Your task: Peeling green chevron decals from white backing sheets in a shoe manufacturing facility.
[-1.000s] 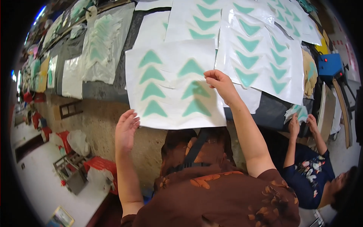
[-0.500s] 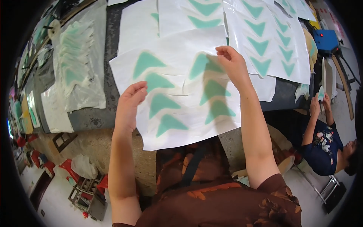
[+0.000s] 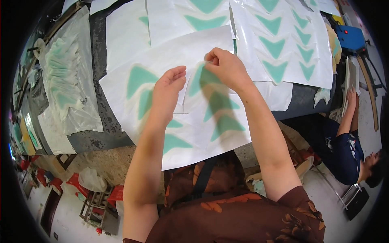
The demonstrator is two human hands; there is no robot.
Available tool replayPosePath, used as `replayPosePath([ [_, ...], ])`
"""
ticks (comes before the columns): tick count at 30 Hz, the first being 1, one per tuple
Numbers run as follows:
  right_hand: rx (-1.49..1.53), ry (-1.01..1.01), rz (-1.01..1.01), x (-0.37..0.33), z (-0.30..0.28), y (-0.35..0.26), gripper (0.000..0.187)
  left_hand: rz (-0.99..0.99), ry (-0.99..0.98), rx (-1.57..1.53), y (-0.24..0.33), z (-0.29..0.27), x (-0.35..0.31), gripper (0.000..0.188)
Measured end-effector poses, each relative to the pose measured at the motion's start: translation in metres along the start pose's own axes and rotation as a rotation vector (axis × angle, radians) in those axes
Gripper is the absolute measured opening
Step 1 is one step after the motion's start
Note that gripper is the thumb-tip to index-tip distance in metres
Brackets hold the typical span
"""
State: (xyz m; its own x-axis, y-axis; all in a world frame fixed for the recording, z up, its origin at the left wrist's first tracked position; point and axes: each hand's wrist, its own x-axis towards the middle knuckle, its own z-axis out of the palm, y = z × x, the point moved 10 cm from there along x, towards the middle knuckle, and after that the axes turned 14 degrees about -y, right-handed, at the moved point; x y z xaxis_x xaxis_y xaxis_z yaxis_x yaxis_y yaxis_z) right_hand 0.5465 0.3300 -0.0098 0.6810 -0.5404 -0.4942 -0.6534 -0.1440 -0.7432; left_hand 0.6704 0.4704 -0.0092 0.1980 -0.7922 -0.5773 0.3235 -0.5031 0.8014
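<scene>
A white sheet lies in front of me at the table's near edge, its lower part hanging over my lap. Two columns of green, arrowhead-shaped pieces with pale rims sit on it. My right hand is pinched at the tip of the top green piece in the right column; whatever its fingertips hold is too small to make out. Between the columns, my left hand hovers with loosely bent fingers, thumb apart, holding nothing I can see. My left hand and forearm hide parts of the left column, whose top piece shows.
More white sheets with green pieces cover the dark table. A clear plastic bag of stacked green pieces lies left. At right are a blue box-shaped device and a seated person. A small wooden stool stands lower left.
My left hand has moved right, from the sheet's left side to between the columns. My right hand stays near the top right piece. The co-worker's hands have shifted toward a board.
</scene>
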Motion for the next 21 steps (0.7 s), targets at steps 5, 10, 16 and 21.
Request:
replayPosePath([
  [5, -0.072, 0.021, -0.15, -0.003, -0.003, -0.014, 0.012, -0.066, 0.002, -0.014, -0.002, -0.004, 0.007, 0.036],
  [10, 0.198, -0.066, -0.156, -0.015, -0.006, -0.012, 0.012, -0.087, -0.02, -0.031, -0.004, -0.005, 0.01, 0.034],
  [16, 0.425, -0.091, -0.276, -0.037, -0.019, -0.021, 0.011, -0.126, -0.141, 0.007, 0.005, 0.006, 0.007, 0.032],
  [21, 0.621, -0.028, -0.356, -0.05, -0.028, -0.02, 0.009, -0.163, -0.266, -0.036, 0.012, 0.02, 0.0, 0.034],
])
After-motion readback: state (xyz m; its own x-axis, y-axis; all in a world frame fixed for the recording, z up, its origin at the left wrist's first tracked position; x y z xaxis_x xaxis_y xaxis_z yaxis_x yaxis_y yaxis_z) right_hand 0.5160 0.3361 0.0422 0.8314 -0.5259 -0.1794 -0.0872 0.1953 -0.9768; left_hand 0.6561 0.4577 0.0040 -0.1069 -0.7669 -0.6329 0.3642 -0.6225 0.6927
